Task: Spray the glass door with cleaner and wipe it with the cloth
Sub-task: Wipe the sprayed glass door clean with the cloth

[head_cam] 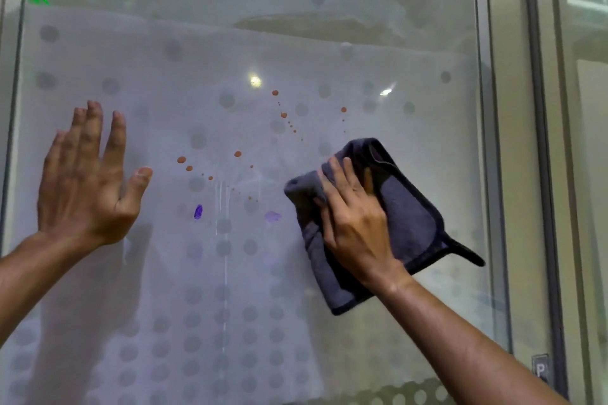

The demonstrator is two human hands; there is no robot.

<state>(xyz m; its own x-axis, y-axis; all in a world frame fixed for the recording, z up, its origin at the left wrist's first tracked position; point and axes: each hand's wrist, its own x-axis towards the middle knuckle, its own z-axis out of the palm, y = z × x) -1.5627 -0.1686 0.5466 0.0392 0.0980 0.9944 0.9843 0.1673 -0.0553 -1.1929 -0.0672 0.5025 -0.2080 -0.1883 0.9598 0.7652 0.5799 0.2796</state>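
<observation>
The glass door [250,52] fills the view, frosted with grey dots. Orange-brown spots [237,154] and two purple smears [198,211] mark its middle, and thin wet streaks run down the centre. My right hand [353,223] presses a folded dark grey cloth [408,217] against the glass, to the right of the stains, with fingers curled over the cloth's upper fold. My left hand [87,181] rests flat on the glass at the left, fingers straight and spread, holding nothing. No spray bottle is in view.
A metal door frame [539,174] runs down the right side, with another glass panel beyond it. A small tag marked P [539,370] sits low on the frame. Ceiling lights reflect in the glass.
</observation>
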